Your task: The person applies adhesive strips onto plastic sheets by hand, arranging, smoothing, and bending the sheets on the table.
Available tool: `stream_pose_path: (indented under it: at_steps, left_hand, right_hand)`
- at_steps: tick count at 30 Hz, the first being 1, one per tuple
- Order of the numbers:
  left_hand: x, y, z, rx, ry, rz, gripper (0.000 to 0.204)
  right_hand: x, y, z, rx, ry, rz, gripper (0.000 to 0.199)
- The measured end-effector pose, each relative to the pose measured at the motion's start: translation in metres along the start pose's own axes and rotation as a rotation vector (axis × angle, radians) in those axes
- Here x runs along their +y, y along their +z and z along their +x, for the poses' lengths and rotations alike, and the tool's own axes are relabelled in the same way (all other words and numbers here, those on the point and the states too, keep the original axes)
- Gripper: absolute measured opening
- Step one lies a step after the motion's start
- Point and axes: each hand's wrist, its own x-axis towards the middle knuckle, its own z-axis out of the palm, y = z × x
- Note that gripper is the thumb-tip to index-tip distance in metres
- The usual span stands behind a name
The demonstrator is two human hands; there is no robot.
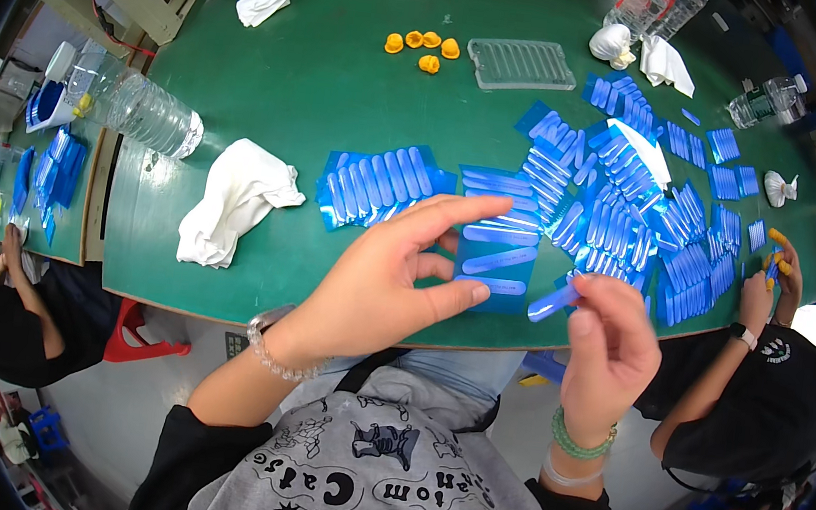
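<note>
Work table, broad, green-topped [361, 310]: fills the frame from upper left to right. Spread of blue film sheets bearing rows of paler blue strips [622, 229]: overlapping, right of centre. Left hand, bare, with a clear beaded bracelet at the wrist [386, 273]: centre; thumb and index finger apart. Right hand, bare, with a green beaded bracelet at the wrist [614, 349]: lower right of centre; thumb and fingertips together, clamped on a strip. Large clear plastic bottle [138, 103]: on its side, upper left. Crumpled white cloth [238, 200]: left of centre, near the bottle. Single rectangular blue film sheet with strips [519, 273]: centre, partly under the left fingers; whether they touch it, cannot tell. Clear ribbed plastic tray [522, 66]: upper centre. Small, round-ended blue strip [550, 305]: in the right fingertips, just beside that sheet. Small orange-yellow caps [430, 63]: two scattered groups, upper centre.
</note>
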Motion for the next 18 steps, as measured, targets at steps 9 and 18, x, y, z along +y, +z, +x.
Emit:
stream_pose_path:
  at_steps: [9, 18]
  left_hand:
    - [0.002, 0.003, -0.018, 0.082, 0.111, -0.047, 0.051]
    - [-0.002, 0.006, -0.023, 0.068, 0.204, 0.099, 0.049]
  right_hand:
    - [0.007, 0.012, 0.019, 0.25, 0.054, 0.155, 0.027]
    - [0.007, 0.022, 0.021, -0.131, 0.334, 0.308, 0.01]
